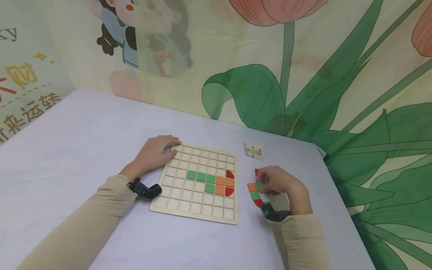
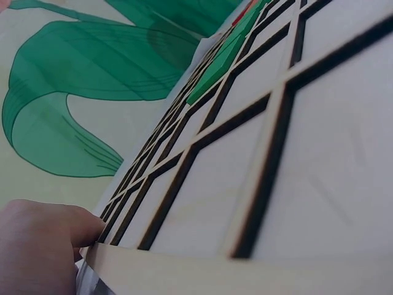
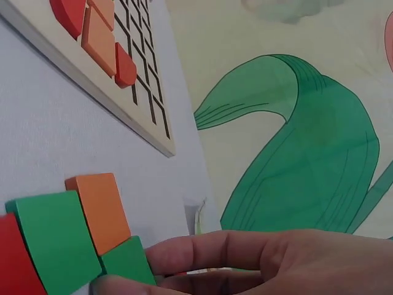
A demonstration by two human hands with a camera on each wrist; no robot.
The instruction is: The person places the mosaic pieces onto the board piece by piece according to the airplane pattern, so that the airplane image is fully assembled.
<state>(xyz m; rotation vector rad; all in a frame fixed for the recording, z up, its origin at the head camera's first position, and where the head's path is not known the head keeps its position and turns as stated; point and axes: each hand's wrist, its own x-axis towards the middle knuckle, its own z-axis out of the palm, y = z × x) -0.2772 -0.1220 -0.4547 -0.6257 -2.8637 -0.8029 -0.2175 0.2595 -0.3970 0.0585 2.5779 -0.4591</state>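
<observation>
A wooden grid board lies on the table, with green square tiles, orange square tiles and red rounded pieces set in its cells. My left hand grips the board's far left corner; in the left wrist view the thumb side meets the frame. Right of the board, my right hand pinches a small green tile between thumb and forefinger. That tile touches an orange tile, beside a larger-looking green tile and a red piece.
Beyond the loose pieces lies a small card printed with a coloured grid pattern. More red pieces show partly behind the right hand. A printed curtain hangs along the far side of the white table.
</observation>
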